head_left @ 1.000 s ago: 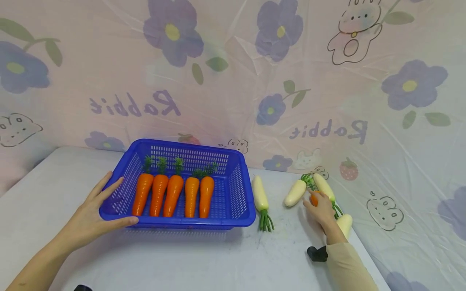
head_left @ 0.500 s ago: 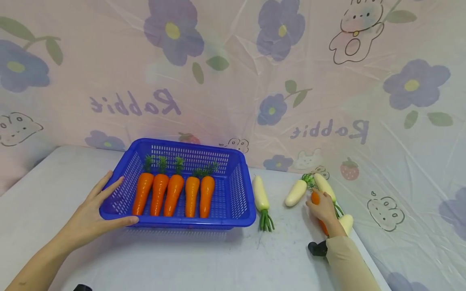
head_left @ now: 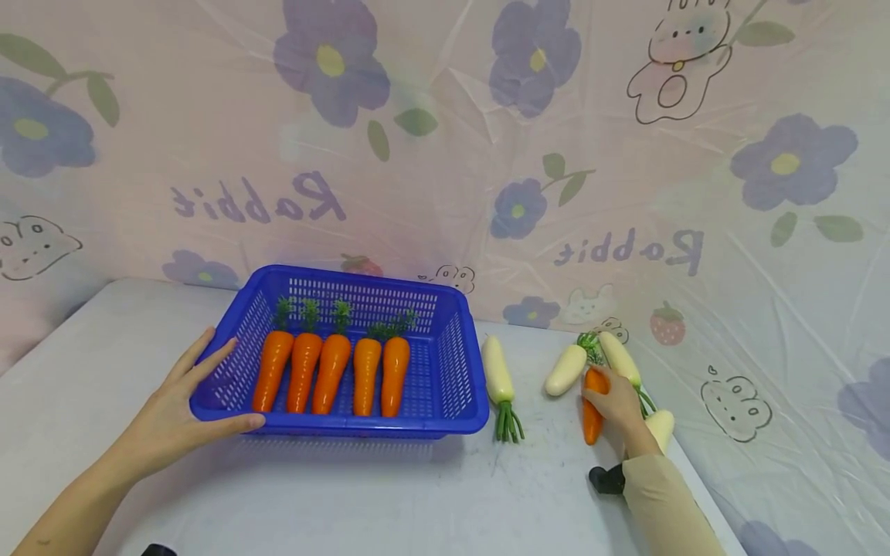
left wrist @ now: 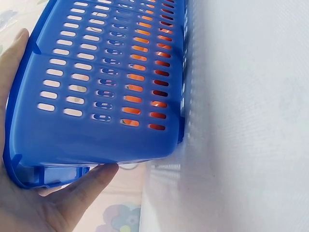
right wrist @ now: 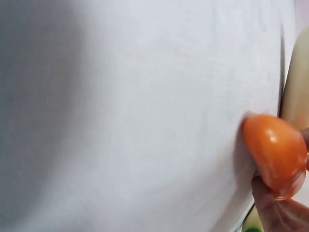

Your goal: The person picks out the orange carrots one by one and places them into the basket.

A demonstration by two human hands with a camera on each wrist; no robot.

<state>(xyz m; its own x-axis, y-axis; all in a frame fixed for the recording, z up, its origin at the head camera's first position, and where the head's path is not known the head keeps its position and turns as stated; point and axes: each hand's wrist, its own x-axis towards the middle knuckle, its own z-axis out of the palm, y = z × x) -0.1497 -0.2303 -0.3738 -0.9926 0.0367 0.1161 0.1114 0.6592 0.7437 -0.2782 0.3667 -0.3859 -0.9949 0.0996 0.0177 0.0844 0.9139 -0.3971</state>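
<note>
In the head view, my left hand (head_left: 170, 409) rests at the left front corner of a blue plastic basket (head_left: 334, 424), fingers straight and spread along the left side, thumb against the front rim. Several orange carrots (head_left: 330, 376) with green tops lie side by side inside. At the right, my right hand (head_left: 619, 405) pinches another carrot (head_left: 593, 421) near its green-topped end, its tip pointing toward me. In the right wrist view, fingertips (right wrist: 266, 195) touch that carrot's rounded orange body (right wrist: 275, 150). The left wrist view shows the basket's slotted wall (left wrist: 111, 130) beside my hand.
White radishes lie around the right hand: one to its left (head_left: 566, 371), one behind it (head_left: 619, 359), one by the wrist (head_left: 660, 428). Another radish (head_left: 497, 371) lies just right of the basket. A patterned curtain (head_left: 431, 154) hangs behind the white table (head_left: 389, 502).
The right hand has turned the carrot, which was mostly hidden under the hand and now shows along its left side. The left hand and basket have stayed put.
</note>
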